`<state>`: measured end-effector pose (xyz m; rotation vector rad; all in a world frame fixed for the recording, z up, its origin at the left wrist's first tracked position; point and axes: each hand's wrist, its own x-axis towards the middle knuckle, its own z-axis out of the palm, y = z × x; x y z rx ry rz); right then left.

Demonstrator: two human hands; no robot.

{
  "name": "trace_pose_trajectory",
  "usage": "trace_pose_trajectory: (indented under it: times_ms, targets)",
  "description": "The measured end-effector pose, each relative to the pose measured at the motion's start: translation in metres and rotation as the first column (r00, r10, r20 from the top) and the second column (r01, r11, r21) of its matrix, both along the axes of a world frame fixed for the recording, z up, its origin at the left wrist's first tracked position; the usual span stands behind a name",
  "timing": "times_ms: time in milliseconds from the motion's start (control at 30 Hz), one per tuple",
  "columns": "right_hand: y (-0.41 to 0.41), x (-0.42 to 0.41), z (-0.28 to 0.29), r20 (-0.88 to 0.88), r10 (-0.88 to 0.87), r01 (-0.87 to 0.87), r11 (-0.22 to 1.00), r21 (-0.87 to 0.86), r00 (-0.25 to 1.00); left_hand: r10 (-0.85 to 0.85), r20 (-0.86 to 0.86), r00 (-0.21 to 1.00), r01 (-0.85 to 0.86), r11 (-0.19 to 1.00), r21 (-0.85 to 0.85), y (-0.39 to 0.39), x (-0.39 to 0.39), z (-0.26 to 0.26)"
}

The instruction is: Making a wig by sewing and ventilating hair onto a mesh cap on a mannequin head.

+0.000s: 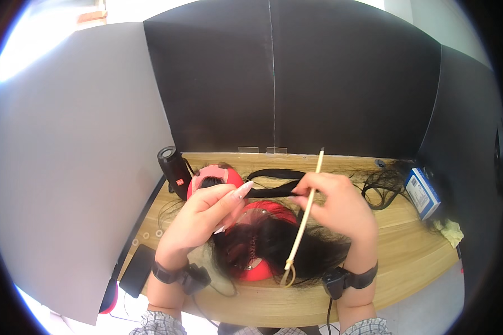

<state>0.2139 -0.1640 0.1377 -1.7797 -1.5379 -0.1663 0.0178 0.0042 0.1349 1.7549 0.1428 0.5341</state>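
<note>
My left hand (207,209) is raised above the red mannequin head's left side, thumb and fingertips pinched together. Whether fine hair is caught in that pinch is too small to tell. A thin pale stick (305,220) lies across my right hand (335,201), held by it; a rubber band (292,274) is looped at its lower end. My right thumb and index finger nearly meet beside the stick. Between my hands, black hair (272,238) spreads over the red mannequin head (255,272), with pins along its edge.
Behind my left hand stands a second red head form (234,176) with a mesh cap, beside a black cylindrical speaker (174,171). Black hair bundles (276,173) lie along the back. A blue-white box (421,193) and crumpled yellowish paper (450,233) sit right. Dark panels (339,83) enclose the table.
</note>
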Motion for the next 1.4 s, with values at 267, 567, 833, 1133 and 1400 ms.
trace_pose_trajectory:
  times_ms: [267,567,833,1133,1400]
  targets:
    - [-0.030,0.039,0.000,0.008,-0.582,0.566,0.788,-0.244,0.813,0.009,0.015,1.000,-0.009,1.000,0.015,0.003,0.005,0.000]
    - [0.005,-0.012,0.002,0.065,0.118,-0.132,0.951,0.280,0.991,0.023,-0.020,1.000,-0.022,0.999,0.045,-0.006,0.008,-0.002]
    - [0.012,0.006,-0.009,-0.021,-0.042,0.046,0.969,0.243,0.999,0.003,0.069,0.998,-0.004,1.000,0.016,0.003,0.001,-0.005]
    - [-0.058,0.104,-0.020,-0.188,-0.578,0.564,0.816,-0.124,0.794,0.098,0.136,0.986,-0.085,0.992,-0.096,0.013,0.001,0.001]
    - [-0.103,0.073,0.013,-0.411,0.782,0.064,0.434,0.899,0.469,0.019,0.635,0.773,-0.024,1.000,0.000,0.027,0.019,-0.013]
